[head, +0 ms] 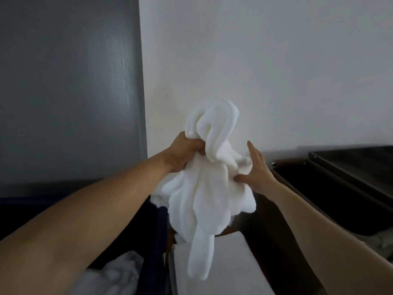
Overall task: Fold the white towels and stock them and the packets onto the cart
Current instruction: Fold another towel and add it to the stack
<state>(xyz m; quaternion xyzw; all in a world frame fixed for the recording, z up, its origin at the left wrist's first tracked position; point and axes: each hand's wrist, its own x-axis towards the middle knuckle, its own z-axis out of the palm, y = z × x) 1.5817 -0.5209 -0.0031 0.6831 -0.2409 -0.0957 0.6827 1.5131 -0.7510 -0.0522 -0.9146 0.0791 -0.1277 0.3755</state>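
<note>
White towel (204,188) is up in the air at frame centre, bunched and not folded. One long tail hangs toward 6 o'clock.

Your left hand (182,154) has it at the towel's 10 o'clock. The fingers (196,145) are curled tight into the cloth, and a loop of towel stands above the fist toward 12.

Your right hand (258,173) meets it at 3 o'clock. The thumb is pressed into a fold, pinching it. One finger is straight and points up beside the cloth; the rest are hidden behind the towel.

Both forearms are bare, coming in from 7 and 5 o'clock.

A white wall (255,60) is behind the towel, with a grey door (63,81) at 9 to 10 o'clock.

The dark cart (340,182) is at 3 to 4 o'clock, beyond your right wrist.

At 6 o'clock, under the hanging tail, is a flat white surface (229,262).

At 7 o'clock a dark blue bin (153,231) holds crumpled pale linen (114,277).
</note>
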